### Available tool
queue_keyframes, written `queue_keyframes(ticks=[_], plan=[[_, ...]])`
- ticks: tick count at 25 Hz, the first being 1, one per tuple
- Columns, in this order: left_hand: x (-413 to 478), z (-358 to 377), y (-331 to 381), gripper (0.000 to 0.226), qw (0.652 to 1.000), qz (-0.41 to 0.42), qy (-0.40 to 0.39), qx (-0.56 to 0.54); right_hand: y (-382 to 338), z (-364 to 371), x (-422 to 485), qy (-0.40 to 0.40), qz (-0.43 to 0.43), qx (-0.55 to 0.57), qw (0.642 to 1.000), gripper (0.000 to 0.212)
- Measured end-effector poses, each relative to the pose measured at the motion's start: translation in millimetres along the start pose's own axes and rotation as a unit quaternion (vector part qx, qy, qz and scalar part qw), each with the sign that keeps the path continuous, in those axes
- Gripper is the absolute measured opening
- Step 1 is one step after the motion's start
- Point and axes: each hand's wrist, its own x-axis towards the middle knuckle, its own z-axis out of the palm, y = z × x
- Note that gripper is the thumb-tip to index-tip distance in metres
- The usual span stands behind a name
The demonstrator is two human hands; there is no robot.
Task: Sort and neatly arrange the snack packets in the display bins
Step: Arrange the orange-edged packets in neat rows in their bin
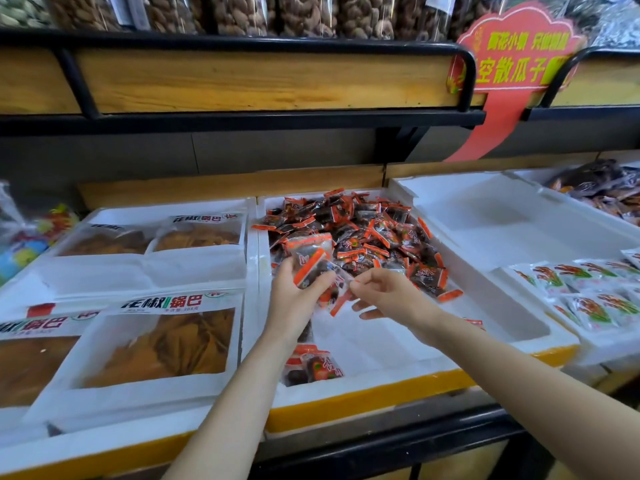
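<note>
Centre frame: left hand [294, 299] gripped a small stack of red-edged packets [311, 261] over the middle bin [363, 382]. Right hand [391, 296] pinched one packet's corner. Risk: slick wrappers, so the stack could fan and drop onto the heap [363, 233] behind.

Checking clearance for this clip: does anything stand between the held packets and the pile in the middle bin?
Nothing visible does. The left hand and right hand hold the packets just in front of the pile, over the bin.
</note>
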Motion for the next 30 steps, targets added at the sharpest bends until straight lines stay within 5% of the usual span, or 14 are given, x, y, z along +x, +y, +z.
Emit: queue_keyframes(ticks=[3, 5, 7, 14, 17, 19, 26, 30], plan=[[-0.8, -4.4, 8.7, 0.024, 0.996, 0.014, 0.084, -0.026, 12.7, 2.0, 6.4, -0.126, -0.006, -0.161, 0.979, 0.028], [-2.8, -5.6, 9.3, 0.023, 0.995, 0.014, 0.089, -0.046, 21.0, 15.5, 10.0, -0.253, -0.007, -0.286, 0.924, 0.046], [-7.2, -4.6, 11.8, 0.020, 0.996, 0.026, 0.069, -0.048, 23.9, 26.9, 15.2, -0.298, -0.019, -0.348, 0.889, 0.055], [7.8, -3.4, 19.0, 0.017, 0.997, 0.024, 0.058, -0.039, 24.8, 25.0, 20.0, -0.280, -0.019, -0.302, 0.911, 0.039], [21.4, -2.3, 27.0, 0.014, 0.998, 0.020, 0.052, -0.026, 24.9, 14.6, 30.0, -0.190, -0.017, -0.224, 0.956, 0.028], [27.4, 0.8, 29.9, 0.017, 0.999, 0.013, 0.041, -0.029, 28.3, 5.2, 41.1, -0.156, -0.029, -0.291, 0.944, 0.022], [31.7, 17.6, 19.1, 0.016, 0.998, -0.015, 0.020, -0.055, 38.8, -0.2, 51.1, -0.325, 0.090, -0.182, 0.924, 0.006], [33.1, 21.6, 12.2, 0.014, 0.999, -0.011, -0.001, -0.051, 49.0, 13.1, 40.3, -0.301, 0.051, -0.244, 0.920, 0.016]])
